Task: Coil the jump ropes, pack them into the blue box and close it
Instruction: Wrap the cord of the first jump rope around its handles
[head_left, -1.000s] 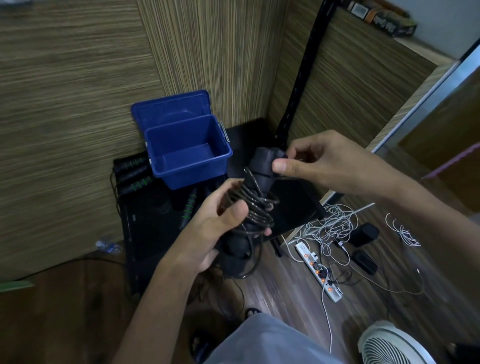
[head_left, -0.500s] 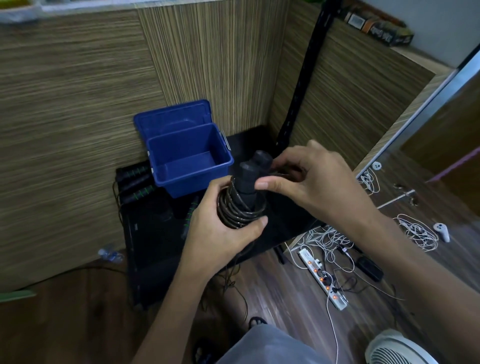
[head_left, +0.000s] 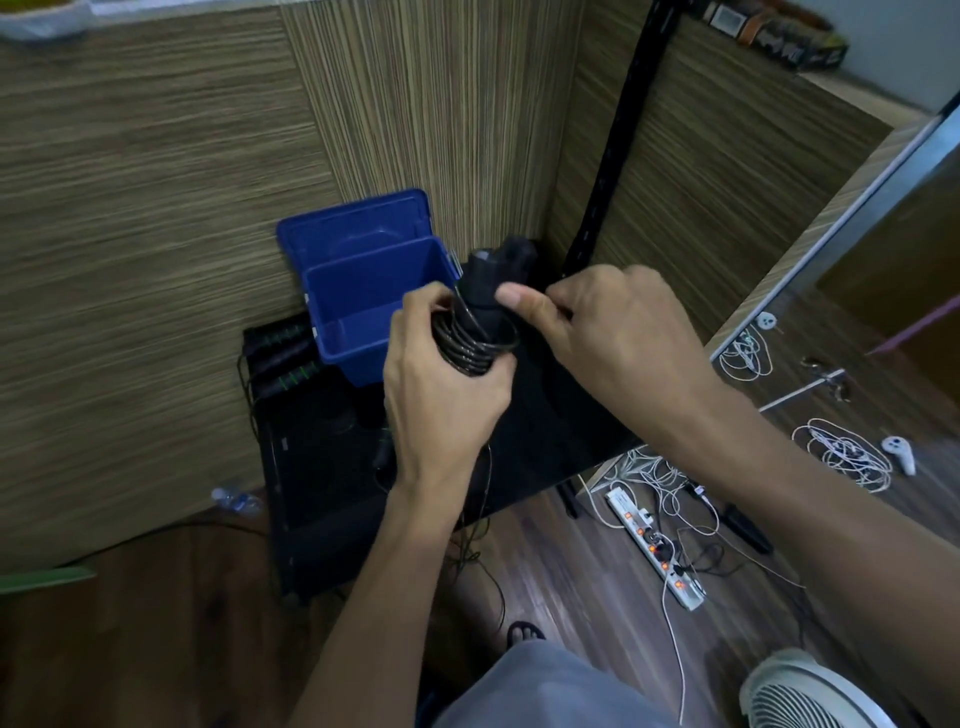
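A black jump rope (head_left: 480, 317), its cord coiled round two black handles, stands upright between my hands. My left hand (head_left: 441, 384) grips the coiled lower part. My right hand (head_left: 597, 322) pinches the handles near the top with thumb and fingers. Just behind stands the open blue box (head_left: 363, 312), empty, its lid (head_left: 358, 228) leaning back against the wood wall. More black handles with green rings (head_left: 283, 358) lie left of the box on the black table (head_left: 332, 467). A loose end of cord hangs down below my left hand.
Wood-panelled walls close the corner behind the table. On the floor to the right lie a white power strip (head_left: 657, 553), tangled white cables (head_left: 836, 452) and a white controller (head_left: 898, 452). A white fan (head_left: 810, 696) sits at bottom right. A small plastic bottle (head_left: 234, 500) lies left of the table.
Both hands have carried the coiled rope up and toward the blue box. The coil has grown tighter round the handles, and my right hand has shifted its pinch along the handle tops.
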